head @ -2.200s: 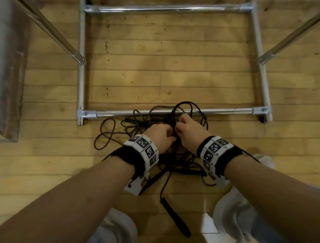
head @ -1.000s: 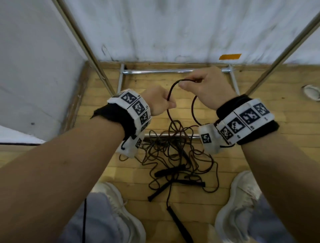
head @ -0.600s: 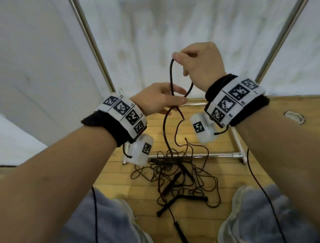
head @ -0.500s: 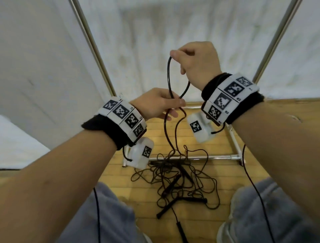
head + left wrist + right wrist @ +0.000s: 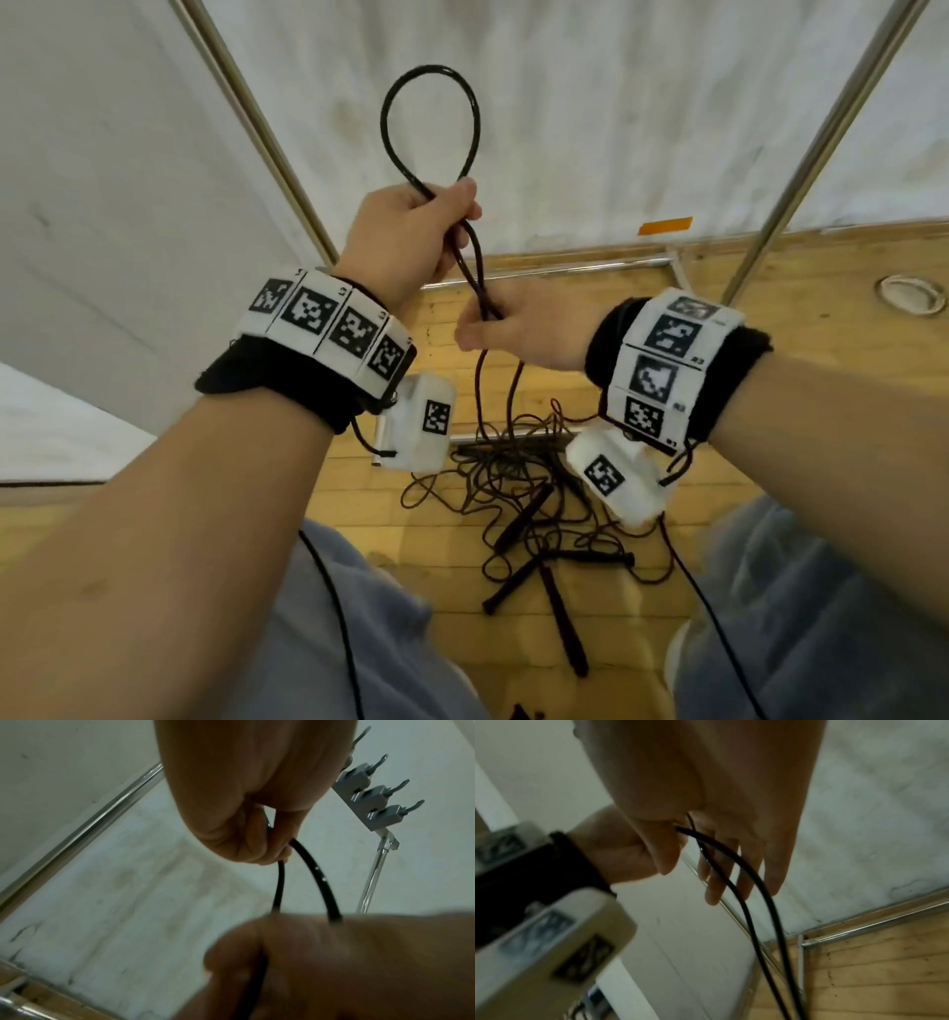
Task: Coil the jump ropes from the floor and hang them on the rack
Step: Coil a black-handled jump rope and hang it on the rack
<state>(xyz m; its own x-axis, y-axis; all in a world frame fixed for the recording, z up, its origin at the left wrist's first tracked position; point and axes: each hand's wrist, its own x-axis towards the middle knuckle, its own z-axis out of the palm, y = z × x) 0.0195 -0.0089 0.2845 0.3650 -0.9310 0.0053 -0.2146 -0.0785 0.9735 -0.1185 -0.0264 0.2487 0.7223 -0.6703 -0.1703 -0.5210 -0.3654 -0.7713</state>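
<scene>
Presently, the left hand (image 5: 405,241) grips a raised loop of black jump rope (image 5: 430,123), fingers curled round both strands. Below, the right hand (image 5: 529,329) apparently pinches them loosely; the remainder lies tangled on the wooden floor (image 5: 801,318).

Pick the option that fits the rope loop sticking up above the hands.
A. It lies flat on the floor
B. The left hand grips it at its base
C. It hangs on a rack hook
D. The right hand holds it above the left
B: the left hand grips the crossing strands at the base of the rope loop, with the right hand lower on the same strands.
</scene>
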